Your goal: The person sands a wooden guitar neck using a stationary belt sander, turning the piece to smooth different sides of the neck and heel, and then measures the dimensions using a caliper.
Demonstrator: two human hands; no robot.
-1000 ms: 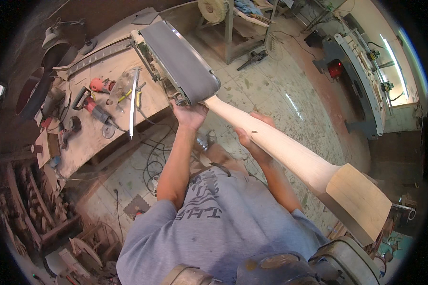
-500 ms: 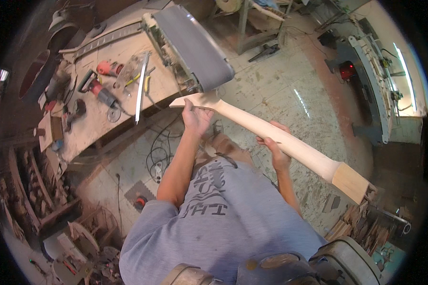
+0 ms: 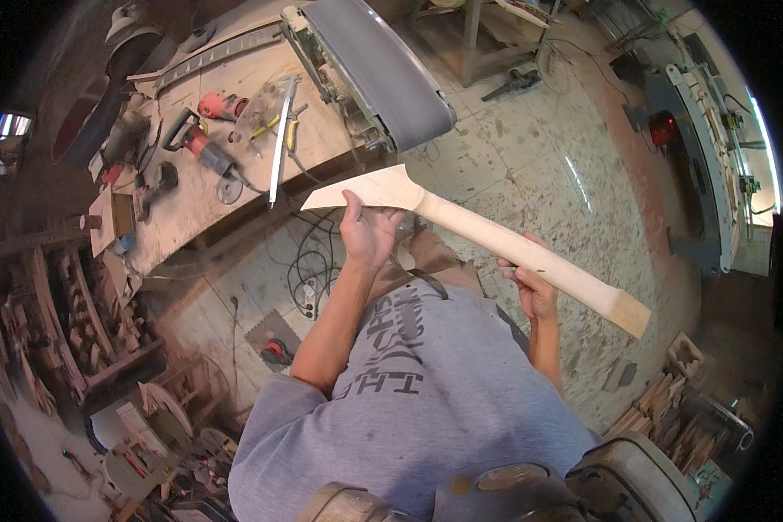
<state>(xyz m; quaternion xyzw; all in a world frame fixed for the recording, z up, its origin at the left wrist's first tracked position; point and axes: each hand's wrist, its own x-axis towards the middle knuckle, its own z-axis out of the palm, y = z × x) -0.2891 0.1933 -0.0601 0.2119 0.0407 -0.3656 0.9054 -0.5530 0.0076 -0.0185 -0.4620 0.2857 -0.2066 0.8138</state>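
Note:
A pale wooden guitar neck [image 3: 496,239] slants across in front of me, its broad headstock at the left and a squared heel block at the right. My left hand [image 3: 370,233] holds the headstock from beneath, thumb up against its near edge. My right hand [image 3: 531,283] is wrapped round the rounded shaft toward the heel, some fingers hidden behind the wood. Just beyond the headstock is the rounded end of a belt sander [image 3: 378,74] with a grey belt. The neck looks apart from the belt.
The workbench [image 3: 183,239] at the left bears a red power tool [image 3: 204,152], an orange-red tool [image 3: 222,106], yellow-handled pliers [image 3: 291,135] and a metal strip [image 3: 283,143]. Cables [image 3: 309,278] lie on the floor below. Wood offcuts [image 3: 657,409] are piled at the lower right.
The headstock has come away from the end of the belt sander. The guitar neck has rolled, so more of the headstock's broad face shows. Both hands keep hold; the whole view has shifted slightly.

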